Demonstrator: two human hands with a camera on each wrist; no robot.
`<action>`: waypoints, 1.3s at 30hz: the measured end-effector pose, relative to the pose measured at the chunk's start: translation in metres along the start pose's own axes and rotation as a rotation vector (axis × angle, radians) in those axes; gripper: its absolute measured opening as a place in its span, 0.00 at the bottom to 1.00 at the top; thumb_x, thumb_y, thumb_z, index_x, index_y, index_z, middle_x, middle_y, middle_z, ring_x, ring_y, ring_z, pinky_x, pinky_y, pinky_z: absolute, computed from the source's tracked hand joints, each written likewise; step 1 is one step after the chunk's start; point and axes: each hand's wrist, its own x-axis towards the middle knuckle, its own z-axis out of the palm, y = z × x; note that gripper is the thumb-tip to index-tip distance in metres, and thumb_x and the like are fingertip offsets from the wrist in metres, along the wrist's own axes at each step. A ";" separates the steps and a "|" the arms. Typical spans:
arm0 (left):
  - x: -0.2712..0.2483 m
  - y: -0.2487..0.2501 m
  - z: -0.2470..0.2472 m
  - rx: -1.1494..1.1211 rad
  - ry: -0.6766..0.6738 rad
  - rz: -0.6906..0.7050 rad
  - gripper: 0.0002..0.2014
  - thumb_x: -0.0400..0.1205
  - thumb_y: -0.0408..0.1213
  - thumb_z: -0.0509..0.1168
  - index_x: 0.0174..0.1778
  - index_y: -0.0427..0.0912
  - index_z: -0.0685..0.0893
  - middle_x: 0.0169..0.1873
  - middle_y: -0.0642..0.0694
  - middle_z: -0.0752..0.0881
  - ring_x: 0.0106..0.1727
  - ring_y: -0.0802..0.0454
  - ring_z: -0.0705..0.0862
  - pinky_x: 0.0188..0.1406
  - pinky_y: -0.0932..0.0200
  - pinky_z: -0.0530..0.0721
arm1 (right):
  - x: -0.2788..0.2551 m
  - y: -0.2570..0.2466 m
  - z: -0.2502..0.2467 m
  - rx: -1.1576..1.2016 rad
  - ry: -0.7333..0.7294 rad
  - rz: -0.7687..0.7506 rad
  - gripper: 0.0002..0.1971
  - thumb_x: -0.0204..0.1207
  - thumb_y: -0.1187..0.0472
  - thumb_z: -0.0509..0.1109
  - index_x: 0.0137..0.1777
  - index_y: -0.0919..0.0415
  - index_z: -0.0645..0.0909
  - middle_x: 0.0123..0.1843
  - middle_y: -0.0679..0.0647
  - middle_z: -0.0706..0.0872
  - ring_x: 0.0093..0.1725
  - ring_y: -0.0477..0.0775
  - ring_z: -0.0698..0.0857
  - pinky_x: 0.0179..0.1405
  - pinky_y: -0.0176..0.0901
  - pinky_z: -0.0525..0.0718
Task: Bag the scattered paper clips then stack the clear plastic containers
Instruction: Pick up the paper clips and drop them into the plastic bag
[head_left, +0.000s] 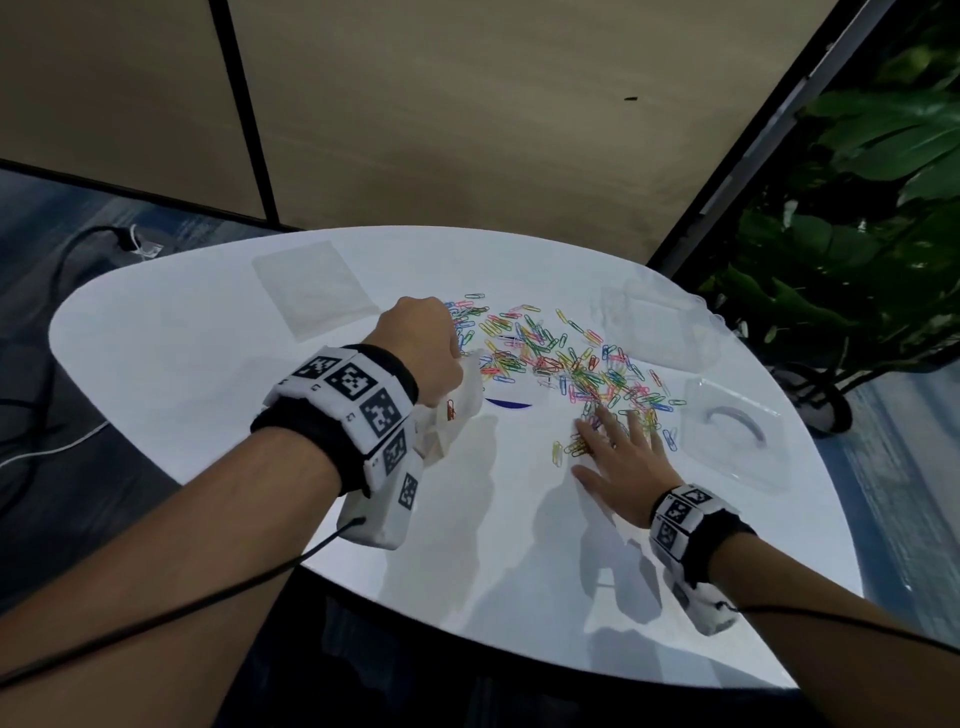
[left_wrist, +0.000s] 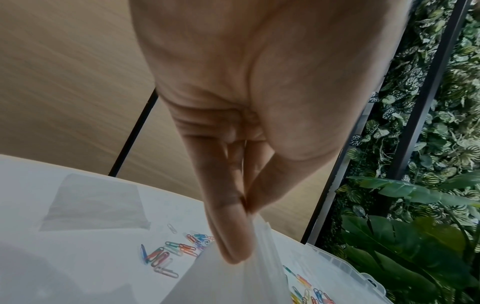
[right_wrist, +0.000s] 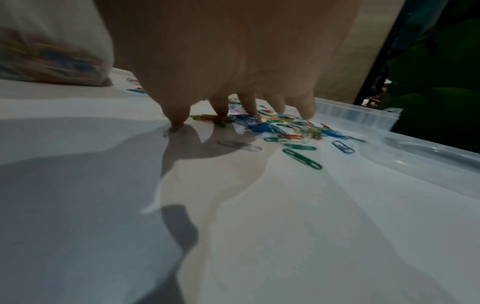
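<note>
Coloured paper clips (head_left: 566, 358) lie scattered across the middle of the white table (head_left: 208, 374). My left hand (head_left: 423, 353) pinches the top edge of a clear plastic bag (head_left: 447, 415) between thumb and fingers (left_wrist: 228, 242); the bag hangs above the table with some clips inside (right_wrist: 52, 59). My right hand (head_left: 618, 457) lies flat with spread fingers (right_wrist: 249, 107), the tips touching clips at the near edge of the pile. A clear container (head_left: 660, 322) stands at the far right, and a clear lid or tray (head_left: 732, 441) lies right of my right hand.
A second flat clear bag (head_left: 317, 291) lies at the far left of the table. A blue-marked disc (head_left: 509, 402) sits under the clips near the bag. Leafy plants (head_left: 857, 208) stand beyond the right edge. Cables (head_left: 62, 260) run on the floor to the left.
</note>
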 end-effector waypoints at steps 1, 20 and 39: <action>0.000 0.001 0.001 0.003 -0.003 0.001 0.14 0.78 0.25 0.62 0.52 0.39 0.91 0.36 0.44 0.87 0.47 0.41 0.92 0.56 0.48 0.91 | 0.001 0.002 0.002 0.055 -0.013 0.034 0.33 0.84 0.37 0.48 0.85 0.43 0.44 0.88 0.52 0.39 0.85 0.71 0.46 0.78 0.73 0.57; 0.008 0.004 0.013 0.051 -0.046 -0.007 0.15 0.79 0.24 0.62 0.55 0.41 0.90 0.40 0.43 0.92 0.36 0.46 0.94 0.48 0.49 0.93 | 0.018 0.022 -0.060 1.209 0.160 0.447 0.04 0.64 0.58 0.83 0.39 0.55 0.93 0.40 0.53 0.93 0.45 0.54 0.92 0.56 0.52 0.89; 0.009 0.022 0.036 -0.160 -0.077 -0.014 0.13 0.77 0.22 0.64 0.42 0.37 0.94 0.30 0.38 0.93 0.36 0.43 0.94 0.46 0.47 0.94 | -0.014 -0.112 -0.125 1.303 0.022 -0.098 0.10 0.72 0.74 0.72 0.50 0.66 0.91 0.46 0.65 0.92 0.45 0.59 0.91 0.54 0.50 0.90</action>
